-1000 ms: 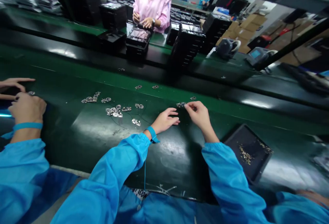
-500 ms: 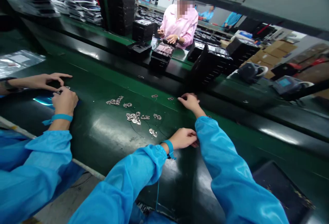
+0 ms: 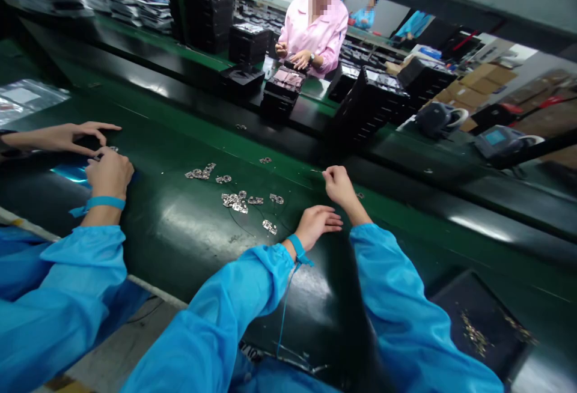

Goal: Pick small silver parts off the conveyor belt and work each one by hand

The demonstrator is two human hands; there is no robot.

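My right hand (image 3: 341,187) pinches a small circuit board (image 3: 317,170), seen nearly edge-on, just above the green bench. Below and to the left of it, my left hand (image 3: 317,225) hovers with fingers stretched out and nothing in them; a blue band circles its wrist. Several similar small boards lie loose left of my hands, among them a cluster (image 3: 234,201) and a single board (image 3: 270,226). Farther back, another board (image 3: 265,160) rests on the lighter green strip. One more board (image 3: 360,195) shows partly beside my right wrist.
A black tray (image 3: 446,309) with small brass-coloured pieces lies at the lower right. On the left, a co-worker's hands (image 3: 108,170) handle a small part. Black tray stacks (image 3: 369,101) and a person in pink (image 3: 315,32) are across the bench.
My right hand has taken a board from the green strip and lifted it slightly. My left hand has moved up a little, its fingers straightening.
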